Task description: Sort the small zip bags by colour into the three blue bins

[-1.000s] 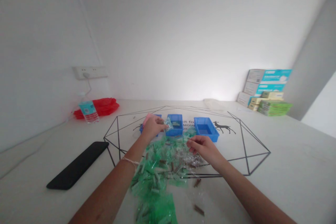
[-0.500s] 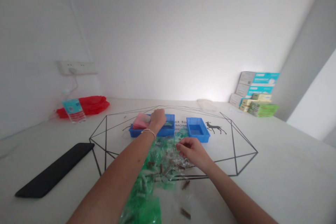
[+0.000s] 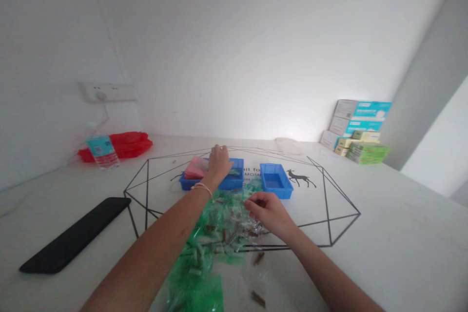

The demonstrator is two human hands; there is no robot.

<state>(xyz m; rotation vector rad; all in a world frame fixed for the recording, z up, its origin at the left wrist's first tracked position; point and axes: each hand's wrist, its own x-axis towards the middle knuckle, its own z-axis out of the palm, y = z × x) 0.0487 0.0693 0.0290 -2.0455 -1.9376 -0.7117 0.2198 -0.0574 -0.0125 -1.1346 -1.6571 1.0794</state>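
Observation:
Over the larger blue tray (image 3: 234, 184) is my left hand (image 3: 219, 162), its fingers apart and nothing visible in them. That tray holds a pink packet (image 3: 195, 167) at its left and some small green items at its right. My right hand (image 3: 263, 207) is curled above a pile of clear and green plastic bags (image 3: 226, 224) with small brown pieces in them; whatever its fingers pinch is too small to make out. Behind it stands a smaller blue tray (image 3: 277, 181) with nothing visible inside.
A black flat object (image 3: 76, 234) lies at the left. Back left are a water bottle (image 3: 103, 152) and a red plastic bag (image 3: 133, 145). Stacked boxes (image 3: 360, 117) stand back right. Two small brown pieces (image 3: 258, 298) lie near the front.
The fingers of my left hand have spread and its wrist has shifted slightly left. My right hand has barely moved.

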